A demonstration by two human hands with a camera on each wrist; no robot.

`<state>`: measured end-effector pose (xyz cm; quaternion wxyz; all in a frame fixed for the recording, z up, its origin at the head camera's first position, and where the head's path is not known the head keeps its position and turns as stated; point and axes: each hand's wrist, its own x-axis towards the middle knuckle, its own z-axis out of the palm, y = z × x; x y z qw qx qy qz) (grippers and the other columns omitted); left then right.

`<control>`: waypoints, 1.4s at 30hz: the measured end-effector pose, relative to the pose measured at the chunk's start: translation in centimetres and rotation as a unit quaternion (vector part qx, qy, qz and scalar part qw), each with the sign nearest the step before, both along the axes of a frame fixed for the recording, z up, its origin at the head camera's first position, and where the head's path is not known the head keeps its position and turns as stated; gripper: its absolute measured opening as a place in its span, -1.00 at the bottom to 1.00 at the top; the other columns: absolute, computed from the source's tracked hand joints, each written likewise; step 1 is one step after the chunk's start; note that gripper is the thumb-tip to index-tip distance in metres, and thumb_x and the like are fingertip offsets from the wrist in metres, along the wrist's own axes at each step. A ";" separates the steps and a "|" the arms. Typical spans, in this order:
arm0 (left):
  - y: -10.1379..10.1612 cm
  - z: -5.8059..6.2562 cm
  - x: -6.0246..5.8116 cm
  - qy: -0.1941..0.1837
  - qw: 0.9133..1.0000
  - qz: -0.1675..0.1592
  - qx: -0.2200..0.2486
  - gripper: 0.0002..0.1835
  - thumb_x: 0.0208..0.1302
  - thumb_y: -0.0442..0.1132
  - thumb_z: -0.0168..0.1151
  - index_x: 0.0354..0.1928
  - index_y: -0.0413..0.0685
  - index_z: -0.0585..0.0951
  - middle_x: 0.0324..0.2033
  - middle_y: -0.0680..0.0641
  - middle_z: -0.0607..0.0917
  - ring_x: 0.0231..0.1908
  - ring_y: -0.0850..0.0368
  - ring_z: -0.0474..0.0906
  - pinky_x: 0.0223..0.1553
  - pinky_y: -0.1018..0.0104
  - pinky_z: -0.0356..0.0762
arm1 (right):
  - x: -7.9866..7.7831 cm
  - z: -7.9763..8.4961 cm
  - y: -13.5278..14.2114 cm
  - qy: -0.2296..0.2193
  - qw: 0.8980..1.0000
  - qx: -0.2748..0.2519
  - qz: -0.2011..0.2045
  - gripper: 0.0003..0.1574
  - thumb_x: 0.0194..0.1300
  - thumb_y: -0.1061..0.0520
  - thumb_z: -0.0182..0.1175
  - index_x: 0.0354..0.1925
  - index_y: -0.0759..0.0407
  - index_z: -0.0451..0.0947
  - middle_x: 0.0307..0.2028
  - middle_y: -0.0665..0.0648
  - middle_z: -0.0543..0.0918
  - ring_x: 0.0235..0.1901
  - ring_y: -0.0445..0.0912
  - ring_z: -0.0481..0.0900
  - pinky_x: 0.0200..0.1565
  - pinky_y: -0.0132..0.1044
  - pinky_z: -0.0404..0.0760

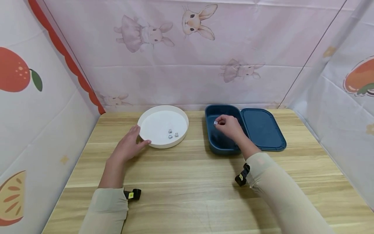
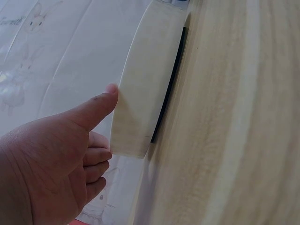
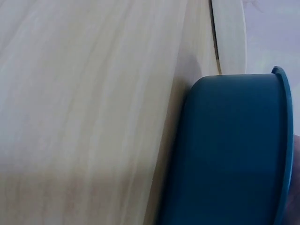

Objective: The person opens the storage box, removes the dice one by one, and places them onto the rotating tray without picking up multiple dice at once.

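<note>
Thumb and fingertips of my left hand (image 1: 128, 145) rest against the near-left rim of a round white tray (image 1: 156, 126). In the left wrist view the thumb touches the tray's side wall (image 2: 145, 79), with the other fingers loosely bent beside it. Three white dice (image 1: 170, 131) with dark pips lie in the tray's right part. Over a deep blue rectangular box (image 1: 217, 141), my right hand (image 1: 230, 127) pinches a small white die (image 1: 216, 123) between thumb and fingertips. The right wrist view shows mostly the box's outer wall (image 3: 229, 145), which hides nearly all of that hand.
A flat blue lid (image 1: 263, 130) lies on the wooden table (image 1: 181, 188) along the box's right side. Behind the table hangs a pink cloth (image 1: 187, 84) with rabbit prints. White cloths with fruit prints stand at the left and right.
</note>
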<state>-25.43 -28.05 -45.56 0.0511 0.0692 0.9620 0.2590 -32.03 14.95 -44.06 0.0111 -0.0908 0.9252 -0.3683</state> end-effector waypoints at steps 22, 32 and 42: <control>0.1 0.5 -0.2 -0.005 1.000 0.000 -0.003 0.04 0.32 0.24 0.17 0.54 -0.25 -0.07 0.55 -0.27 -0.10 0.54 -0.20 -0.24 0.48 -0.22 -0.11 | -0.2 2.4 -7.8 0.077 0.997 -0.029 0.007 -0.77 0.32 0.06 0.30 -0.10 0.09 0.71 -0.19 0.06 0.78 -0.15 -0.10 0.72 -0.12 -0.19 0.72; 0.1 0.2 -0.2 -0.009 1.000 0.001 0.006 0.06 0.31 0.26 0.18 0.55 -0.22 -0.08 0.55 -0.25 -0.10 0.54 -0.18 -0.24 0.48 -0.22 -0.10 | -0.1 1.1 -13.1 0.022 0.998 -0.030 0.055 -0.69 0.30 0.02 0.33 -0.02 0.08 0.71 -0.17 0.02 0.78 -0.11 -0.15 0.71 -0.07 -0.30 0.70; 0.0 0.1 -0.2 -0.012 1.000 0.005 0.005 0.08 0.29 0.31 0.16 0.54 -0.23 -0.07 0.55 -0.26 -0.10 0.54 -0.19 -0.24 0.48 -0.23 -0.09 | 0.9 0.1 -16.9 0.012 0.996 0.003 0.088 -0.64 0.34 0.06 0.29 0.08 0.09 0.66 -0.05 0.03 0.76 -0.01 -0.13 0.68 0.05 -0.29 0.67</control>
